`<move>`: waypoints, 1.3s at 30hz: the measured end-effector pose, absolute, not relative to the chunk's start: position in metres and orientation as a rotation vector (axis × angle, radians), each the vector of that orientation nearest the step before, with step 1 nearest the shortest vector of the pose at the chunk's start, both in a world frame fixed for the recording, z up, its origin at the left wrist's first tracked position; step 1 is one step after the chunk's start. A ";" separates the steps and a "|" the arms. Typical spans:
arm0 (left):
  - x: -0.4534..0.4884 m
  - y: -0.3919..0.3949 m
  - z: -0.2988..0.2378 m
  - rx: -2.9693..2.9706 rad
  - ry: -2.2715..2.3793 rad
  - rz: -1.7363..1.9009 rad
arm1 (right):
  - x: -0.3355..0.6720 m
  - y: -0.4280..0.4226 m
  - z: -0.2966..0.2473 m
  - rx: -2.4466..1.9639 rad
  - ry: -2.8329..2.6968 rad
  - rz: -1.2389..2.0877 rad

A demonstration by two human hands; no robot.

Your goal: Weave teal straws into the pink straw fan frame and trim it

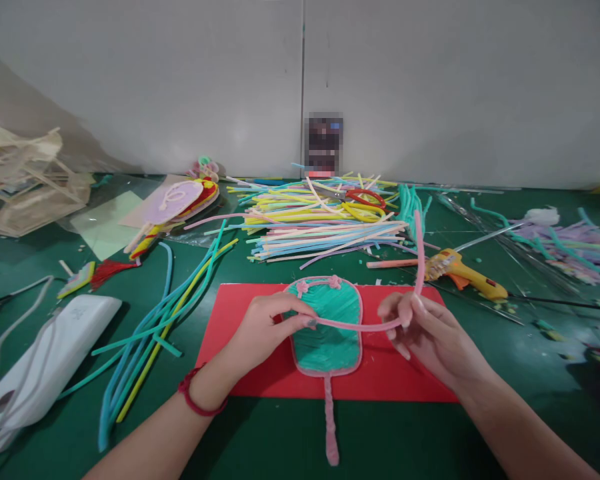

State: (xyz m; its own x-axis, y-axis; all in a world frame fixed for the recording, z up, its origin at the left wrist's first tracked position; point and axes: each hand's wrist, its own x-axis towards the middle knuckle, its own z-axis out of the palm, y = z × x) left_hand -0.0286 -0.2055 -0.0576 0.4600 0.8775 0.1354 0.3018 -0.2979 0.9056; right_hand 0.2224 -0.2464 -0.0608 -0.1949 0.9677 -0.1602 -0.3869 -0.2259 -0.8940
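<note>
A pink pipe cleaner (357,327) stretches between my two hands, in front of a green fan (325,347) with a pink rim. Thumb and fingers of my left hand (275,320) pinch one end of it. My right hand (427,327) grips it farther along, and the rest bends upward past the fingers. Two small pink shapes joined by a pink strand sit at the fan's top edge. The fan's pink handle (331,427) points toward me. Beneath the fan lies a red sheet (250,380).
Behind lies a heap of coloured pipe cleaners (325,227) with scissors (365,200) on top. A yellow glue gun (460,273) rests at right. On the left are loose pipe cleaners (165,333), a white power strip (55,360), a purple fan (173,200) and a wooden frame (25,180).
</note>
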 end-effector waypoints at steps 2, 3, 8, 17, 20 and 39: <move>-0.028 -0.205 -0.057 1.656 0.991 0.823 | 0.222 -0.247 -0.061 -0.937 -0.904 1.675; -0.028 -0.205 -0.057 1.576 0.983 0.835 | 0.221 -0.248 -0.060 -0.940 -0.915 1.683; -0.028 -0.201 -0.059 1.308 0.972 1.000 | 0.219 -0.250 -0.061 -0.946 -1.059 1.736; -0.027 -0.199 -0.068 1.083 0.875 1.060 | 0.218 -0.251 -0.065 -0.920 -1.166 1.721; -0.026 -0.200 -0.067 0.997 0.819 1.045 | 0.219 -0.250 -0.064 -0.938 -1.165 1.710; -0.029 -0.196 -0.064 0.751 0.786 1.047 | 0.218 -0.249 -0.060 -1.068 -1.132 1.519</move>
State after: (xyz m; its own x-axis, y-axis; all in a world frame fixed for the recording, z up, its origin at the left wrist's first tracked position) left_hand -0.0287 -0.1960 -0.0636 0.2937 0.9356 -0.1957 -0.4490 0.3158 0.8359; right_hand 0.2176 -0.2489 -0.0599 -0.1901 0.9756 -0.1099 -0.1737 -0.1436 -0.9743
